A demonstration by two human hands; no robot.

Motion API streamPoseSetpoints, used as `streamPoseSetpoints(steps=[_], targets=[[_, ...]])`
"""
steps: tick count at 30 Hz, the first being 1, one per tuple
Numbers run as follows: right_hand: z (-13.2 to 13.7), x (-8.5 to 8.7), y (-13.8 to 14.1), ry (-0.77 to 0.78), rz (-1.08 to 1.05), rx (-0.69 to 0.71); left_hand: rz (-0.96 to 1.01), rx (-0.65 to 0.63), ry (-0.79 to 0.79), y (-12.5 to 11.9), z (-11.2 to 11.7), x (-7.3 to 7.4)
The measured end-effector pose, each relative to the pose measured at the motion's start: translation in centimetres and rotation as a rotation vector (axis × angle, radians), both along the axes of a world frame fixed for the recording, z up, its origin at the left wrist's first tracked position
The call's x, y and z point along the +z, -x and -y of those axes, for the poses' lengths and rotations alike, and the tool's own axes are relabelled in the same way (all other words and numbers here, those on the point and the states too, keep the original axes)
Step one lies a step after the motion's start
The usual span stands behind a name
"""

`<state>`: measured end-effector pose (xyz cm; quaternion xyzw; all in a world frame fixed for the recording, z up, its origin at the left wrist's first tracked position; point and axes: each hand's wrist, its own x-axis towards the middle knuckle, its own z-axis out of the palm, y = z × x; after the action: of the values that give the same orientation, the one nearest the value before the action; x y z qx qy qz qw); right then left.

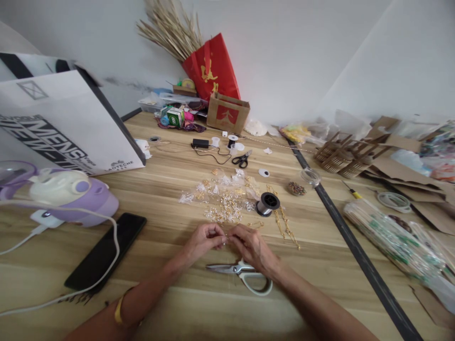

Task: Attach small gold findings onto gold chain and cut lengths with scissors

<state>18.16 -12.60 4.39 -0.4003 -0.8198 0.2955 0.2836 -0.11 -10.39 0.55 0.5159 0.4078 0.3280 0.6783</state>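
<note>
My left hand (203, 240) and my right hand (253, 247) meet fingertip to fingertip over the wooden table (167, 189). Both are pinched on a tiny piece too small to name. Just beyond them lies a scatter of small gold beads and findings (227, 208) with clear plastic bags. A spool of silver wire (267, 203) stands to the right of it, beside gold chains (286, 226). White-handled scissors (245, 273) lie under my right wrist.
A black phone (106, 250) and a purple device (67, 194) with a white cable sit on the left, behind them a large white shopping bag (64, 128). Black scissors (241, 159), spools, a red bag (213, 66), wooden baskets (339, 154) and cardboard lie farther back and right.
</note>
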Motion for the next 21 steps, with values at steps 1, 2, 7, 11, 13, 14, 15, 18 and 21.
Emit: streamPoseSetpoints(steps=[1, 2, 7, 11, 13, 14, 15, 18, 21], targets=[[0.00, 0.06, 0.00, 0.007, -0.006, 0.000, -0.001, -0.005, 0.004, 0.01, 0.01, 0.05], [0.00, 0.10, -0.01, 0.013, -0.010, -0.002, -0.002, -0.008, 0.007, 0.02, 0.03, 0.13], [-0.09, 0.03, -0.07, 0.030, -0.019, -0.010, 0.000, -0.024, 0.007, 0.00, 0.04, 0.65], [-0.11, -0.08, -0.01, 0.026, -0.016, -0.006, 0.001, -0.032, 0.003, -0.04, 0.04, 0.83], [-0.09, -0.09, 0.03, 0.025, -0.010, -0.001, 0.001, -0.030, 0.006, -0.05, 0.05, 0.78], [-0.08, -0.09, 0.05, 0.024, -0.007, 0.002, 0.001, -0.030, 0.007, -0.05, 0.05, 0.73], [-0.07, -0.09, 0.05, 0.025, -0.005, 0.006, 0.002, -0.030, 0.007, -0.04, 0.06, 0.68], [-0.04, -0.07, 0.03, 0.030, -0.005, 0.009, -0.002, -0.038, 0.002, -0.03, 0.06, 0.52], [-0.02, 0.09, -0.05, 0.039, 0.008, -0.004, -0.009, -0.041, -0.006, -0.02, 0.05, 0.42]])
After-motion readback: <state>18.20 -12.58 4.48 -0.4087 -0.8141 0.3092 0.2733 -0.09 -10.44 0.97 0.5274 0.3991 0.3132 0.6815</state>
